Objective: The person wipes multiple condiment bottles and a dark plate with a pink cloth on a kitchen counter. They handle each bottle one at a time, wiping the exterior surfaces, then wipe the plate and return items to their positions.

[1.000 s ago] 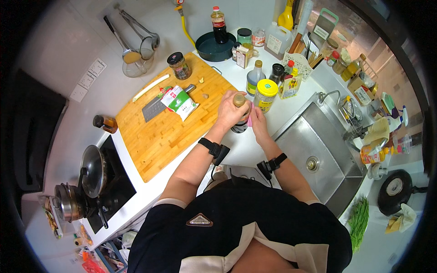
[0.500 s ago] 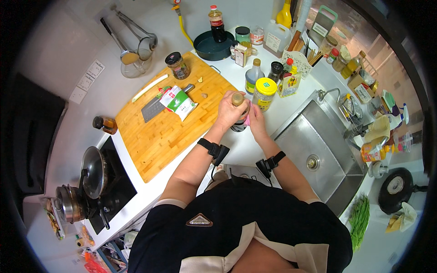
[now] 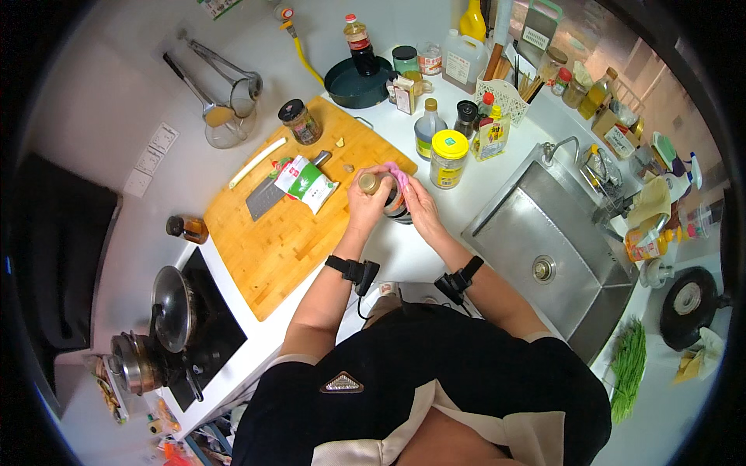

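My left hand [image 3: 362, 210] is closed round the neck of a dark bottle [image 3: 397, 205] with a gold cap, tilted over the counter by the cutting board's right edge. My right hand [image 3: 422, 210] presses a pink cloth [image 3: 398, 175] against the bottle's far and right side; its fingertips are partly hidden. On the wooden cutting board [image 3: 287, 256] lie a cleaver [image 3: 265, 199], a green-and-white packet [image 3: 306, 183] across it, a scallion stalk [image 3: 257, 162] and small garlic-like pieces. A dark-lidded jar [image 3: 300, 123] stands at the board's far end.
Right of my hands stand a yellow-lidded jar [image 3: 448, 161], a sauce bottle [image 3: 429, 130] and several condiments. The steel sink [image 3: 536, 233] is to the right, with green stalks [image 3: 628, 369] nearer me. A lidded wok [image 3: 174, 309] and a pot [image 3: 136, 363] sit on the left hob.
Both hands, with the bottle and the pink cloth, have shifted left toward the cutting board. The bottle leans more to the left, and more of the cloth shows.
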Demonstrator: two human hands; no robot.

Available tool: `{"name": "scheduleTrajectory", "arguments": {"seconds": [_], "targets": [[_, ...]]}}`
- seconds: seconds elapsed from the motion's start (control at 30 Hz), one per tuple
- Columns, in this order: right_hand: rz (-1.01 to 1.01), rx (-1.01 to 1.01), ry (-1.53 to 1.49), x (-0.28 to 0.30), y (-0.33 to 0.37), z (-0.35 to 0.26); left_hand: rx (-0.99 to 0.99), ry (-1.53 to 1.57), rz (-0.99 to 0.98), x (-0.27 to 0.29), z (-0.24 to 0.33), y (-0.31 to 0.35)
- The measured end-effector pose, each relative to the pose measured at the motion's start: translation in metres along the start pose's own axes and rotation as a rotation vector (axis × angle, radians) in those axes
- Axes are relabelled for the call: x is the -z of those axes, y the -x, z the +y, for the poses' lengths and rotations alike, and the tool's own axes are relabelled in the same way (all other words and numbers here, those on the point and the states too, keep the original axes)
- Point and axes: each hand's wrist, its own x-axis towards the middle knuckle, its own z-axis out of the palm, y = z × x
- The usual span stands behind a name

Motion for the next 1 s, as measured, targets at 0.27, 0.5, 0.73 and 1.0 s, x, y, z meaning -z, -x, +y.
{"name": "scheduleTrajectory", "arguments": {"seconds": [0.27,0.5,0.73,1.0], "targets": [[-0.019,-0.03,0.257,0.017,-0.011,0.065,0.055,0.056,0.077,0.018,0.0,0.012],[0.119,-0.004,0.494,0.04,0.012,0.108,0.061,-0.077,0.139,0.016,-0.001,0.013],[0.064,-0.344,-0.074,0.048,0.017,0.099,0.167,0.275,0.353,0.024,0.0,-0.002],[-0.173,-0.486,-0.961,0.043,0.018,0.036,0.279,0.541,0.364,0.038,0.029,0.0]]}}
